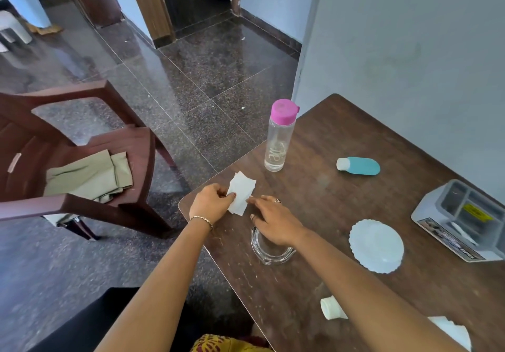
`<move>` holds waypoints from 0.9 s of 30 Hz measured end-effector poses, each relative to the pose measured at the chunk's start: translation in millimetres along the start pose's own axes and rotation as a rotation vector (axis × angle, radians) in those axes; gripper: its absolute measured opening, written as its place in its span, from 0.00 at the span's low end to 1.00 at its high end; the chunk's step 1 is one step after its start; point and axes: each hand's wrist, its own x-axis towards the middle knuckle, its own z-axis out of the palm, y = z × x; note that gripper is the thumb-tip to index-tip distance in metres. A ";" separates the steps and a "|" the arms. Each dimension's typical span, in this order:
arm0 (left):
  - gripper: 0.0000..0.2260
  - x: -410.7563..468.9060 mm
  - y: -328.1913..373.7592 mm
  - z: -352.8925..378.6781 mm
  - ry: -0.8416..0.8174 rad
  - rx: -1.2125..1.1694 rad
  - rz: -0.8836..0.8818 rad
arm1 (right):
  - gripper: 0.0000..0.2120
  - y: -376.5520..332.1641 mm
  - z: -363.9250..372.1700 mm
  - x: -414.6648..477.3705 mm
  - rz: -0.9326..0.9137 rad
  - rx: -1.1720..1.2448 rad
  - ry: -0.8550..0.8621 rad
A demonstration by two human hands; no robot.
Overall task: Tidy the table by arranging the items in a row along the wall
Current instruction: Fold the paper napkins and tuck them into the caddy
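Note:
A folded white paper (pixel 241 192) lies near the left corner of the dark wooden table (pixel 322 187). My left hand (pixel 211 202) pinches its left edge. My right hand (pixel 276 221) touches its right edge with spread fingertips and hovers over a clear glass bowl (pixel 269 252). A clear bottle with a pink cap (pixel 278 138) stands upright at the table's left edge. A small teal bottle (pixel 359 165) lies on its side nearer the wall. A white scalloped plate (pixel 375 245), a grey compartment box (pixel 461 217) and a white cap-like container (pixel 332 308) are also on the table.
The pale wall (pixel 410 51) runs along the table's far right side. A brown plastic chair (pixel 82 146) with folded khaki cloth (pixel 93 174) stands left of the table. Another white paper (pixel 453 331) lies under my right forearm. Dark tiled floor stretches beyond.

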 end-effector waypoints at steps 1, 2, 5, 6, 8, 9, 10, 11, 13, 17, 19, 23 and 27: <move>0.11 -1.0 3.0 1.1 -0.001 -0.049 0.006 | 0.22 1.4 1.9 1.0 0.003 0.048 0.016; 0.12 -1.8 5.4 2.0 -0.013 -0.105 0.015 | 0.22 2.8 3.6 2.1 0.014 0.127 0.044; 0.08 -7.3 11.2 3.9 -0.111 -0.357 0.046 | 0.20 1.5 2.5 2.7 0.120 0.501 0.155; 0.06 -11.0 13.8 4.5 -0.153 -0.475 0.028 | 0.20 -0.2 0.0 1.7 0.171 0.633 0.190; 0.05 -19.9 20.7 6.3 -0.235 -0.702 -0.037 | 0.21 -1.1 -5.6 -0.4 0.269 0.874 0.249; 0.05 -24.5 25.0 7.2 -0.265 -0.773 -0.056 | 0.20 0.6 -8.2 -1.5 0.309 0.961 0.271; 0.06 -28.8 29.6 8.4 -0.294 -0.815 -0.065 | 0.18 3.3 -10.8 -2.9 0.337 1.029 0.281; 0.06 -32.8 34.5 10.1 -0.326 -0.850 -0.065 | 0.13 5.2 -15.0 -6.2 0.353 1.092 0.281; 0.07 -40.5 45.0 14.5 -0.387 -0.896 -0.052 | 0.06 5.8 -26.0 -16.5 0.361 1.247 0.304; 0.07 -55.5 74.1 29.1 -0.510 -0.933 -0.035 | 0.08 21.8 -43.7 -47.2 0.362 1.273 0.504; 0.07 -63.8 91.0 39.0 -0.545 -0.894 -0.025 | 0.09 32.8 -47.9 -64.1 0.405 1.235 0.569; 0.09 -85.2 131.7 66.9 -0.469 -0.871 -0.033 | 0.14 56.3 -53.1 -98.2 0.512 1.241 0.708; 0.09 -106.1 163.2 99.0 -0.415 -0.819 -0.029 | 0.12 76.7 -58.7 -130.3 0.553 1.359 0.838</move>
